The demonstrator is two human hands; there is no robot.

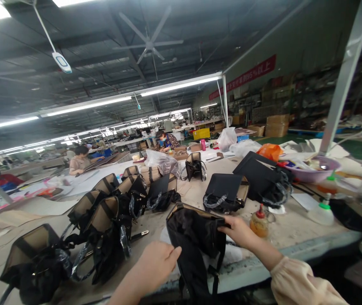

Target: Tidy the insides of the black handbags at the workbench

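A black handbag (193,245) with a tan-lined opening stands tilted at the table's front edge, its lower part hanging over. My right hand (236,231) pinches the rim at the bag's right corner. At its left side, my left hand (157,264) has its fingers curled together against the bag's edge; the fingertips are partly hidden. Several similar black bags with tan insides, such as the nearest one (36,267), stand to the left, some with plastic-wrapped handles. A bottle of amber liquid with a red cap (259,222) is just beyond my right hand.
Two dark bags (227,190) lie beyond the held one. A green-topped bottle (324,212) and a purple basin (314,169) are at right. A small cutter-like tool (139,235) lies left of the bag. A metal post (346,80) rises at right. Other people sit at tables further back.
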